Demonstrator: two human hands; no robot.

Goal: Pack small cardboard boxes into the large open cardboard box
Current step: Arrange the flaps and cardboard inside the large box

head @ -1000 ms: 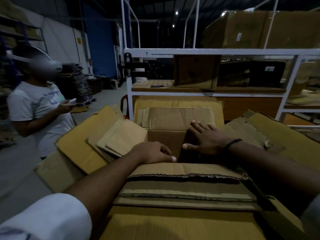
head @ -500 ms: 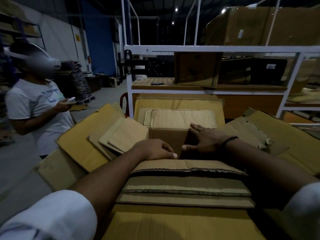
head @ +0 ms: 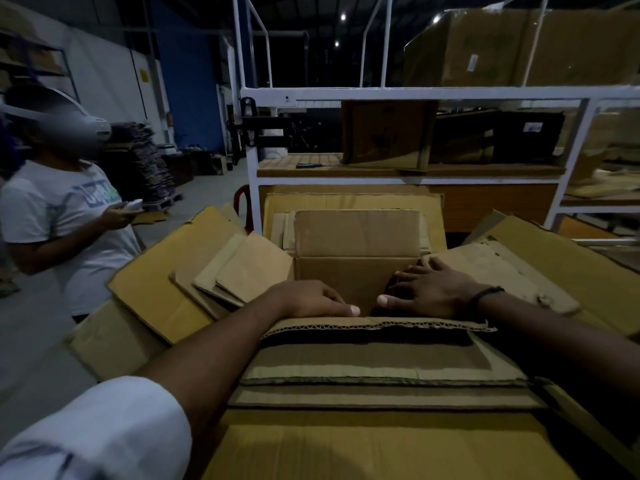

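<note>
Large box (head: 356, 271), flaps spread: left hand (head: 311, 299) grip curled over near edge; right hand (head: 429, 289) grip flat, apart, inside right.

the right hand (head: 427, 292) has drawn back toward the near edge of the large open box (head: 353, 271), its thumb now close to the left hand (head: 311, 299) thumb (earlier they were well apart). the right fingers have come off the far flap (head: 356, 233).
</note>
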